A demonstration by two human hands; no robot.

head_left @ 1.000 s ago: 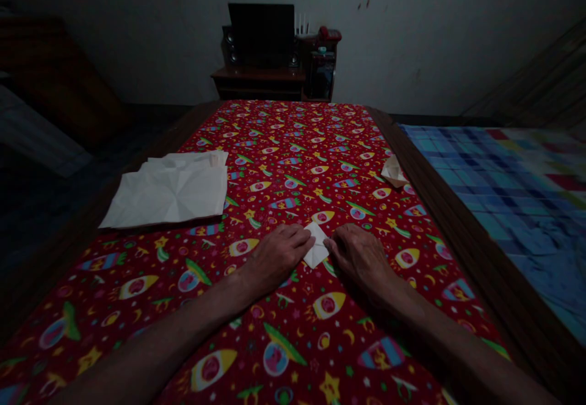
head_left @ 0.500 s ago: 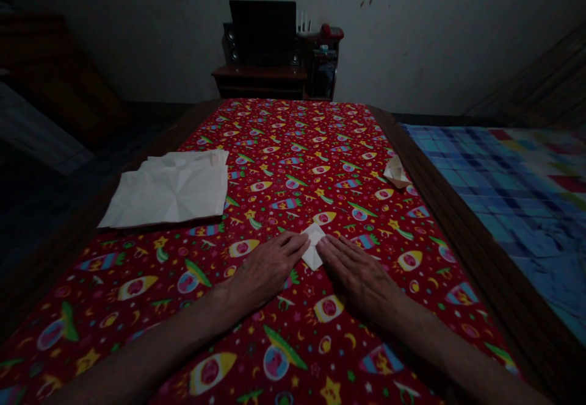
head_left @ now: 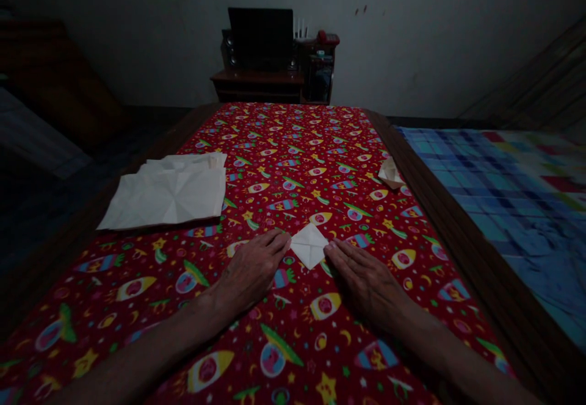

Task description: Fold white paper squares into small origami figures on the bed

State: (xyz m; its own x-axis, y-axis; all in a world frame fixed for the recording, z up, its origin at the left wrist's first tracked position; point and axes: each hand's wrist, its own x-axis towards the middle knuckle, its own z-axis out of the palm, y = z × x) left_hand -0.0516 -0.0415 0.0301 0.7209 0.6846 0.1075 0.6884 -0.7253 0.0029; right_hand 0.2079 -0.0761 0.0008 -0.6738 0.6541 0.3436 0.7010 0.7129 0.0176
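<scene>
A small white folded paper square (head_left: 309, 245) lies on the red patterned cloth (head_left: 284, 173), turned like a diamond. My left hand (head_left: 253, 269) rests flat on the cloth just left of it, fingers stretched out and tips close to the paper's left corner. To the paper's right my right hand (head_left: 366, 278) also lies flat, its fingertips at the right corner. Neither hand holds anything.
A stack of creased white paper sheets (head_left: 167, 193) sits at the left of the cloth. A small folded paper piece (head_left: 392, 173) lies near the right edge. A blue checked mattress (head_left: 508, 191) is on the right; a cabinet with a screen (head_left: 262, 42) stands by the far wall.
Both hands went from pinching the paper's sides to lying flat and drew apart. The small paper now lies uncovered between them, spread wider as a diamond.
</scene>
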